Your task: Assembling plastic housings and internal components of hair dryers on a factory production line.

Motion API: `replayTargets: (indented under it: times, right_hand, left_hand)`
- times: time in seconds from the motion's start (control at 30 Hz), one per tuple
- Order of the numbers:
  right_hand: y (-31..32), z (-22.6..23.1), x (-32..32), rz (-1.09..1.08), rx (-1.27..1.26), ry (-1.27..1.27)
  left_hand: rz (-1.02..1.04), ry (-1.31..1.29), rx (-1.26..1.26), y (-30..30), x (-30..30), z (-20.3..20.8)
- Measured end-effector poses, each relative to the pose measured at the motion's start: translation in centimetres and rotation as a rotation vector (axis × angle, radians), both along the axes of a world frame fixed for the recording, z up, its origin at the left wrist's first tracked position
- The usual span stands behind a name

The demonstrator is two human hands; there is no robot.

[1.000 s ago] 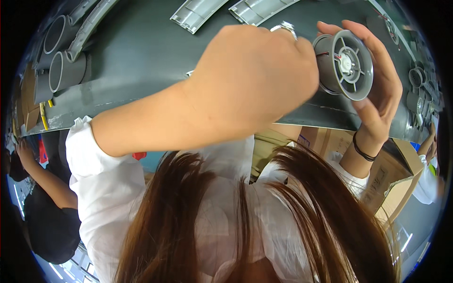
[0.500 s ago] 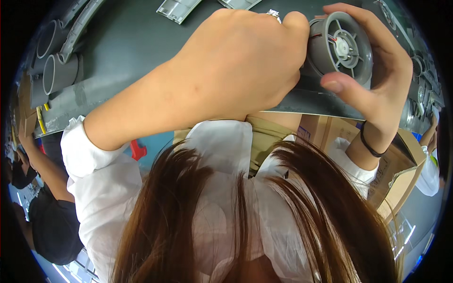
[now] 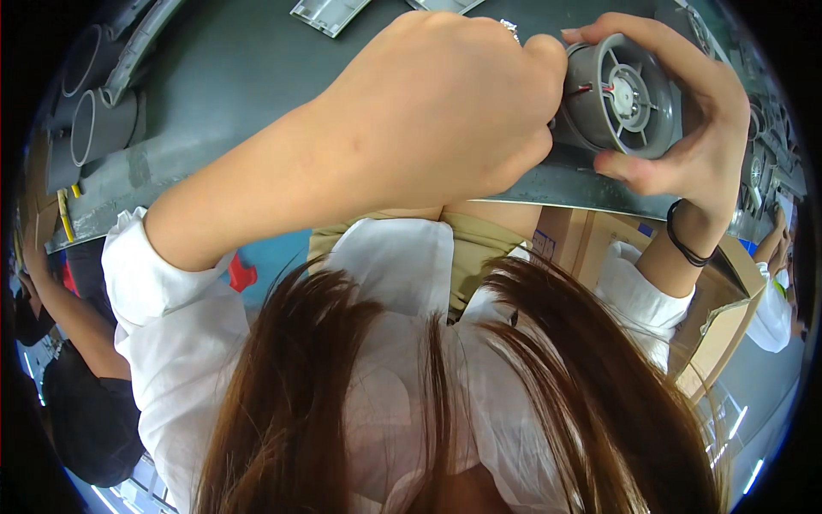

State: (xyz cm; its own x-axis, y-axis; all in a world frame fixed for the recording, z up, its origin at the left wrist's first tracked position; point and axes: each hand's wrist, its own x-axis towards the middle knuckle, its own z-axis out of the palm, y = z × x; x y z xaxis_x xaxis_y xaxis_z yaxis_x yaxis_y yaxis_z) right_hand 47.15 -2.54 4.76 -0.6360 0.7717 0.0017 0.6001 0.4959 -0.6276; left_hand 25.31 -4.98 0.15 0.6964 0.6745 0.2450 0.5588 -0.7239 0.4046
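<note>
My right hand point(image 3: 715, 120) grips a grey round motor housing point(image 3: 591, 116), thumb at its near rim and fingers round the far side. Spokes inside the open end carry a small white motor point(image 3: 625, 96), with a bit of red wire beside it. My left hand point(image 3: 454, 98) is closed in a fist right against the housing's left side, its back toward me and a ring on one finger. Whatever its fingers hold is hidden behind the hand.
A dark work table point(image 3: 231, 77) spans the top. Grey cylinders point(image 3: 107, 124) stand at its left end, pale grey plastic parts point(image 3: 330, 13) lie at the far edge, and more grey parts point(image 3: 758, 163) sit at right. An open cardboard box point(image 3: 719, 321) is below right. Other people work at both sides.
The motor housing has tilted a little and shifted slightly toward me with my right hand. My left fist stays at its side, turned slightly.
</note>
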Motion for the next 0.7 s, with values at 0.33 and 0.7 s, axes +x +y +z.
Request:
replayTargets:
  times: [0.33, 0.7]
  right_hand:
    - [-1.6, -0.2, 0.0, -0.014, 0.176, 0.095]
    - [-3.6, -3.2, -1.0, -0.033, 0.361, 0.374]
  left_hand:
    - [-0.008, -0.071, 0.135, -1.2, 0.4, 0.0]
    - [-0.07, -0.112, 0.213, -2.3, 0.4, -0.2]
